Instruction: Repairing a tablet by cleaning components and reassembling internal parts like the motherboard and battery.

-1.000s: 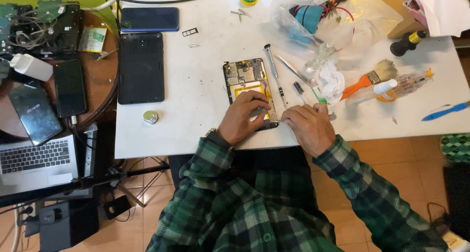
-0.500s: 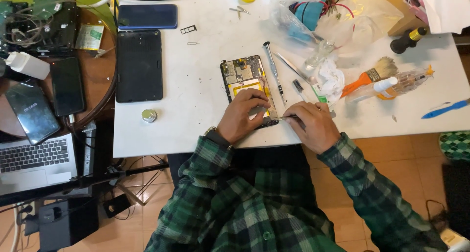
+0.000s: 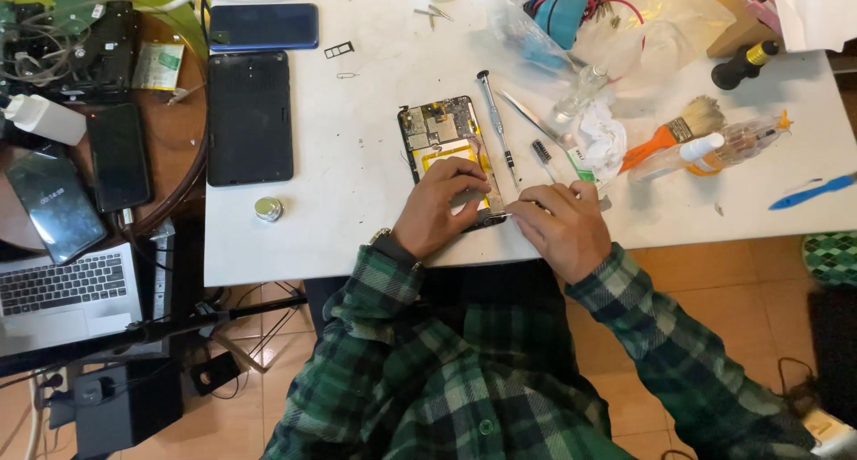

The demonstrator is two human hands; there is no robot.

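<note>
An opened phone [image 3: 439,128] with bare circuit board and a yellow battery lies on the white table [image 3: 357,183], close to its near edge. My left hand [image 3: 436,208] rests curled on the phone's lower half and holds it down. My right hand [image 3: 564,226] is just to the right of the phone's lower right corner, its fingers pinched on a thin metal tool [image 3: 502,213]. The tool's tip touches that corner of the phone, between my two hands. Both sleeves are green plaid.
A screwdriver [image 3: 496,125], tweezers [image 3: 527,113], an orange-handled brush [image 3: 671,134], a small bottle [image 3: 728,147] and a blue tool [image 3: 814,192] lie to the right. A black back cover [image 3: 250,116], a blue phone [image 3: 263,27] and a round metal piece [image 3: 268,210] lie left. A laptop [image 3: 62,290] sits further left.
My hands stay at the phone's lower end. My right hand has shifted slightly and the thin tool now meets the phone's lower right corner.
</note>
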